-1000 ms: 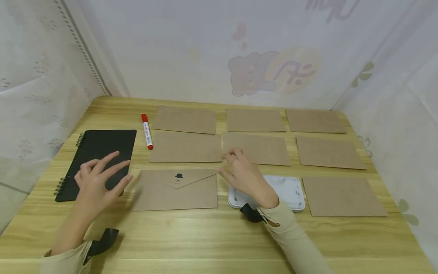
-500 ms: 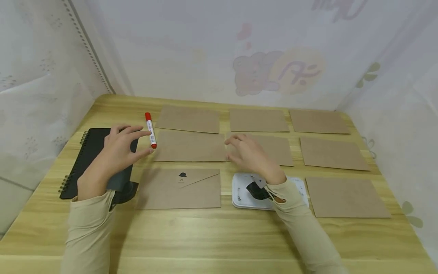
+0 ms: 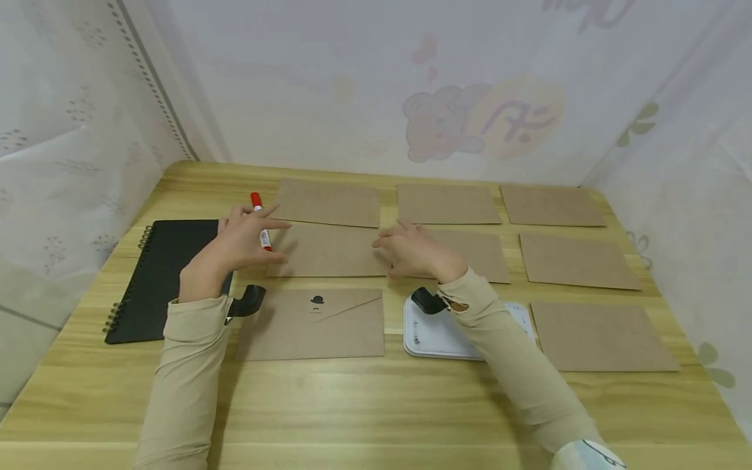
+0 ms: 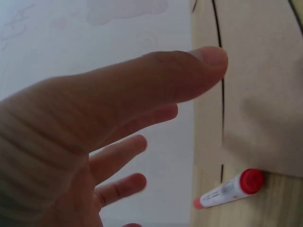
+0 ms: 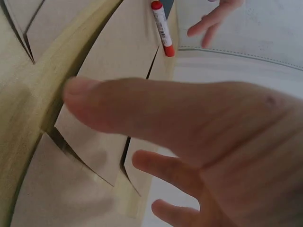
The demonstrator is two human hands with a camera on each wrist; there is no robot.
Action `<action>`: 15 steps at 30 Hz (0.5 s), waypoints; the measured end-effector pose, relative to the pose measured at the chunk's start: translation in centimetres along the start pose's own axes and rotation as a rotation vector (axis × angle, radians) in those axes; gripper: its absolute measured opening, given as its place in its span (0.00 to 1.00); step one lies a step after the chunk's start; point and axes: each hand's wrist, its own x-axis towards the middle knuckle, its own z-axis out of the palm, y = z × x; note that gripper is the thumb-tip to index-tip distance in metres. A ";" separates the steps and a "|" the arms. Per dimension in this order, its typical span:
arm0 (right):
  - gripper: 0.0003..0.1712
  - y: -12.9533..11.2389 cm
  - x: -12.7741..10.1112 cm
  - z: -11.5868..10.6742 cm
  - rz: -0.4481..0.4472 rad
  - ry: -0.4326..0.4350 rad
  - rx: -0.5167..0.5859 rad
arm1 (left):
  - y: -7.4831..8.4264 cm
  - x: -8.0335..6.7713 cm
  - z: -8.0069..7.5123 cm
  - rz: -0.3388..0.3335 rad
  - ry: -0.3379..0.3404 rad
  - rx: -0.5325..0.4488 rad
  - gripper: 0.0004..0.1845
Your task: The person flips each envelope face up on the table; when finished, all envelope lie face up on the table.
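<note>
Here, both hands are hovering over the middle row of brown envelopes, fingers spread and relaxed, grasping nothing. The left hand (image 3: 237,243) is reaching over the left end of the middle-left envelope (image 3: 329,250), in the centre-left of the head view, and the right hand (image 3: 411,250) is coming at its right edge, where it nearly meets the middle-centre envelope (image 3: 470,254).

The red marker (image 3: 261,222) is lying just under the left fingers, close against that envelope's left edge; a careless sweep is likely to be knocking it into a roll toward the black spiral notebook (image 3: 158,277) at the left. The envelopes are lying close together, so fingers sliding under one edge risk dragging a neighbour askew. Thin paper flat on wood is probably hard to pinch, and pressing may be creasing it. The right sleeve is passing over the white tray (image 3: 435,336) in the lower centre and could be nudging it.

Below the hands, an envelope with a small hat print (image 3: 314,323) is lying flap up. More envelopes are filling the upper row and the right column. Everything is resting on a pale wooden desk (image 3: 364,405), enclosed by white curtains, the back one showing a faint bear print (image 3: 446,124) in the upper centre.
</note>
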 end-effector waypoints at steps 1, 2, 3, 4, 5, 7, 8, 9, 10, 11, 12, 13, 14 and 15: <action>0.37 0.0 0.1 0.0 -0.007 -0.021 0.007 | 0.0 0.2 0.2 0.005 -0.013 0.009 0.35; 0.38 0.1 0.2 0.0 -0.013 -0.035 0.015 | 0.0 0.3 0.3 0.006 -0.025 0.019 0.36; 0.39 0.1 0.4 0.1 -0.020 -0.046 0.017 | -0.1 0.5 0.6 0.004 -0.039 0.021 0.38; 0.39 0.1 0.5 0.2 -0.020 -0.057 0.021 | -0.2 0.6 0.8 0.000 -0.055 0.018 0.39; 0.40 0.2 0.6 0.3 -0.016 -0.064 0.029 | -0.3 0.6 1.1 -0.004 -0.073 0.009 0.40; 0.40 0.3 0.8 0.6 -0.008 -0.071 0.026 | -0.5 0.7 1.6 -0.012 -0.107 0.002 0.41; 0.40 0.3 0.9 0.7 -0.004 -0.071 0.024 | -0.6 0.8 1.9 -0.014 -0.120 -0.002 0.41; 0.40 0.3 1.0 0.8 0.000 -0.070 0.019 | -0.7 0.9 2.1 -0.013 -0.131 -0.004 0.42; 0.40 0.3 1.1 1.0 0.004 -0.069 0.013 | -0.7 0.9 2.2 -0.007 -0.140 -0.003 0.42; 0.40 0.3 1.2 1.0 0.003 -0.064 0.005 | -0.7 1.0 2.3 -0.006 -0.150 -0.001 0.43; 0.40 0.2 1.3 1.1 0.004 -0.063 -0.002 | -0.7 1.0 2.4 -0.004 -0.159 0.000 0.44; 0.40 0.2 1.4 1.1 0.005 -0.064 -0.009 | -0.8 1.1 2.6 -0.006 -0.169 0.001 0.45; 0.40 0.1 1.5 1.1 0.006 -0.067 -0.013 | -0.8 1.2 2.7 -0.008 -0.174 0.001 0.46; 0.39 0.1 1.6 1.1 0.007 -0.070 -0.017 | -0.8 1.2 2.7 -0.012 -0.180 0.001 0.47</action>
